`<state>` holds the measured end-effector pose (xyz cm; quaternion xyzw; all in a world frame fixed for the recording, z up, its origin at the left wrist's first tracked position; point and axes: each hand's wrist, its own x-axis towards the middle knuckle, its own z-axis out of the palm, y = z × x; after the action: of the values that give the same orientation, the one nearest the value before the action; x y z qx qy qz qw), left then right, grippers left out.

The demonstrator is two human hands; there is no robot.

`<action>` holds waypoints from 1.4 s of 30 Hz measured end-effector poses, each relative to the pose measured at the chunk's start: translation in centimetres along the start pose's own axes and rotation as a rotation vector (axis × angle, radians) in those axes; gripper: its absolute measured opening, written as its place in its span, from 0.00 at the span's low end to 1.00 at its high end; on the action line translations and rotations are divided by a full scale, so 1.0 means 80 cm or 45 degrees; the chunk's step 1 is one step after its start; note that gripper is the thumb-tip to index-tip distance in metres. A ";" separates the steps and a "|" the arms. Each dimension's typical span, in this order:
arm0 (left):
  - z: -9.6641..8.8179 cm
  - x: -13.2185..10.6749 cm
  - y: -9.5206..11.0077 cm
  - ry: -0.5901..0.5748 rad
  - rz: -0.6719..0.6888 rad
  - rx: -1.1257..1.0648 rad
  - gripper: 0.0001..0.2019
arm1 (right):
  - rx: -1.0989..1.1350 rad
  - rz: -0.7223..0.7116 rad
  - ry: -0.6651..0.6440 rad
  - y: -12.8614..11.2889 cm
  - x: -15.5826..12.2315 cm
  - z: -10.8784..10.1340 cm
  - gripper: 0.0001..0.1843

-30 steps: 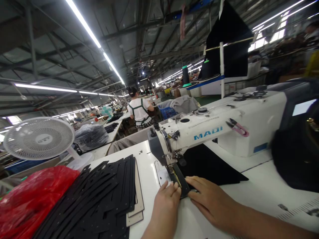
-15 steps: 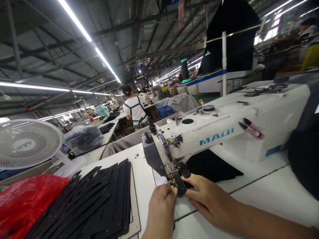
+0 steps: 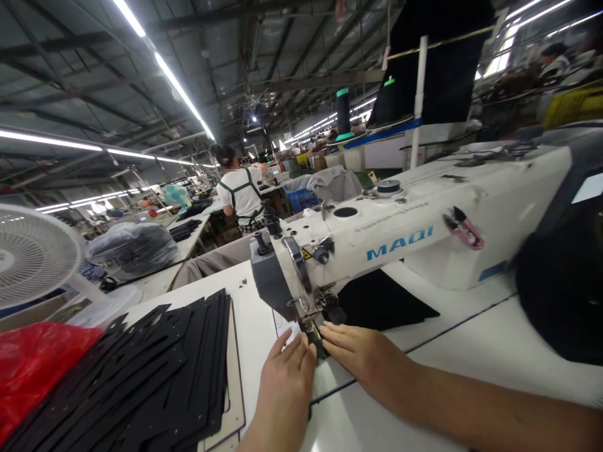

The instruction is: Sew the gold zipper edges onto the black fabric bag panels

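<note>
Since the earlier pictures both hands have slid up the table toward the needle, and the small black fabric strip [image 3: 320,342] has fed almost wholly under the presser foot, so that only a short dark end shows between the fingertips. Seen from the head camera, the left hand [image 3: 285,386] lies flat at lower centre, fingers straight and close together, its tips pressing on the white table top [image 3: 471,339] just left of the strip. The right hand [image 3: 360,355] comes in from the lower right, fingers extended and laid flat, tips touching the strip's right edge; neither hand is curled round anything. Directly above them stands the white sewing machine marked MAQI [image 3: 400,242], its grey needle head [image 3: 273,285] just over the fingertips. A pink thread snip [image 3: 464,229] sits on the machine's arm toward the right. A larger black cloth piece [image 3: 381,301] lies on the table behind the needle, under the arm. At lower left a stack of flat black cut-out pieces [image 3: 141,376] rests on a pale board, with a red plastic bag [image 3: 32,364] beside it at the left edge and a white table fan [image 3: 32,254] above that. In the middle distance a person in a white shirt with green straps [image 3: 240,191] sits at another table, back turned.
</note>
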<state>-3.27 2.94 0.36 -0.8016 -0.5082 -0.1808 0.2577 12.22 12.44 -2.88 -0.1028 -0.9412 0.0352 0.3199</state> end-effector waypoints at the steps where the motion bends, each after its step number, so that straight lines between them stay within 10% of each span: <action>1: 0.002 0.001 -0.002 0.001 0.010 0.000 0.14 | -0.004 0.013 -0.014 0.001 0.003 0.003 0.17; 35: 0.028 -0.001 -0.017 0.148 -0.218 -0.211 0.09 | 0.193 -0.022 0.079 0.004 0.032 -0.020 0.20; 42: 0.030 -0.009 -0.016 0.362 -0.323 -0.210 0.13 | 0.101 -0.018 -0.143 0.033 0.023 -0.054 0.21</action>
<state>-4.68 4.27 -1.66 -0.7160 -0.5472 -0.3641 0.2354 13.89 15.44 1.31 -0.0813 -0.9562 0.0761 0.2706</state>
